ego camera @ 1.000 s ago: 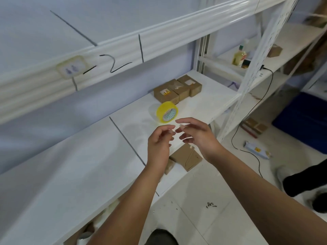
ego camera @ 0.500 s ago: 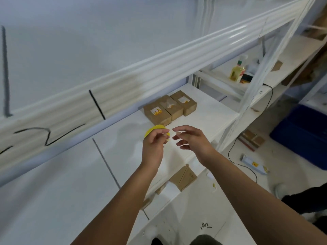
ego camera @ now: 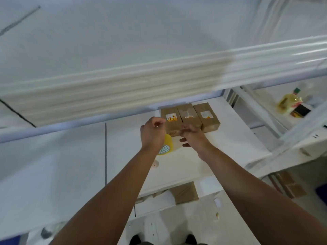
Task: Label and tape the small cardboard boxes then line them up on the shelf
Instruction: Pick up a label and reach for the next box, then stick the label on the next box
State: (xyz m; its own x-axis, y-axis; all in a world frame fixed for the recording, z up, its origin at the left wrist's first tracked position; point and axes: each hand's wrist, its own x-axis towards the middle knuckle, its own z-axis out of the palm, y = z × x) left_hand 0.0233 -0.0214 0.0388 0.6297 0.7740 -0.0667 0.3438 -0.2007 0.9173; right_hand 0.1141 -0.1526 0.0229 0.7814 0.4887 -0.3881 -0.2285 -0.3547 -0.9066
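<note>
Head view: 3 cardboard boxes (ego camera: 189, 117) just beyond both loosely curled, empty hands' grip, tape roll (ego camera: 166, 147) under left hand (ego camera: 153, 132).

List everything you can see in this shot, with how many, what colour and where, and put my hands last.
cardboard boxes: three, brown with white labels, side by side at the back of the shelf
tape roll: one, yellow, on the shelf behind the left hand
shelf: one, white, holds the boxes
flat cardboard: one, brown, on a lower level below the shelf edge
bottle: one, yellow, on the neighbouring shelf at right
left hand: over the tape roll, fingers pinched
right hand: at the boxes' front
</note>
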